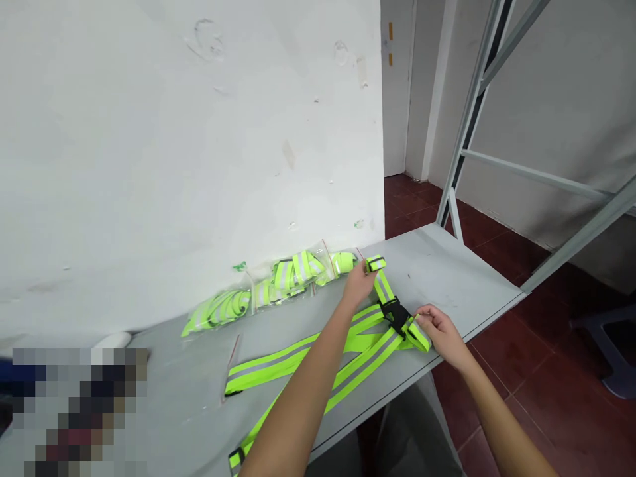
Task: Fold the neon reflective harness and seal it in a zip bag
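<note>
A neon yellow-green reflective vest made of straps, each with a grey stripe, lies spread over the grey table. Its black buckle sits between my two hands. My left hand is closed on a folded strap end beyond the buckle. On the near side, my right hand pinches another looped strap end between thumb and fingers. My left forearm covers part of the long straps. At the lower left, one strap ends in a small black slider.
Several clear bags of rolled reflective straps lie along the white wall. A white rounded object is at the left, near a blurred-out patch. A metal frame rises at the table's right end. A stool stands on the red tiled floor.
</note>
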Tool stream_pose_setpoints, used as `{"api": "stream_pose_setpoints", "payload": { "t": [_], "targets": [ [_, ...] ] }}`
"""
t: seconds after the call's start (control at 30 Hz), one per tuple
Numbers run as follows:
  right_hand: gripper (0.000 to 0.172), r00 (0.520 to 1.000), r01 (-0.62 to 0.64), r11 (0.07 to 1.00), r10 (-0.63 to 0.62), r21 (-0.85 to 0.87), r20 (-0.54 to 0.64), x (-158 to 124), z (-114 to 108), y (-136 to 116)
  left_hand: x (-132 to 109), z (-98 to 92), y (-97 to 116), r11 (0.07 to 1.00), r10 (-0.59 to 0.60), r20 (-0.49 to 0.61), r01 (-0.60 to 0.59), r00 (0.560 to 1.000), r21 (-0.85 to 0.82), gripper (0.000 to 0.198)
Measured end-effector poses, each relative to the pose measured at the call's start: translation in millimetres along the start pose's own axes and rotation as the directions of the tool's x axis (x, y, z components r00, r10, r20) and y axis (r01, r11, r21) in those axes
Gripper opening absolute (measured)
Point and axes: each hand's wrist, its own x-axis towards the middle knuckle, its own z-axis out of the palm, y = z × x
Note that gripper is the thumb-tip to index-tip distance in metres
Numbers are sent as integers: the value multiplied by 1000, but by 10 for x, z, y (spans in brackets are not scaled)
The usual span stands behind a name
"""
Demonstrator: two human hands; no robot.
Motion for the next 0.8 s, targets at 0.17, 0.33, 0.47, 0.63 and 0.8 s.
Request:
{"api": "stream_pose_setpoints", "payload": {
  "t": [0.17, 0.33, 0.47, 0.63, 0.8],
  "targets": [
    [30, 992, 57, 944, -17, -324, 123, 90, 51, -138, -55, 135, 14, 998, -59, -157, 62, 986, 15, 39],
    [29, 980, 93, 939, -27, -331, 199, 0, 15, -125, -331, 162, 108, 987, 106, -75, -95, 992, 133, 33],
    [29, 955, 161, 935, -65, -317, 291, -109, -73, -171, -358, 219, 130, 969, 86, 59, -97, 995, 228, 31],
    [16, 972, 146, 945, -82, -291, 219, -205, -230, -191, -52, 349, 168, 929, -94, 22, 80, 995, 362, 61],
    [17, 988, 109, 979, -88, -174, 125, -284, -427, -106, 189, 476, 246, 917, -129, 48, 100, 991, 387, 63]
  ]
}}
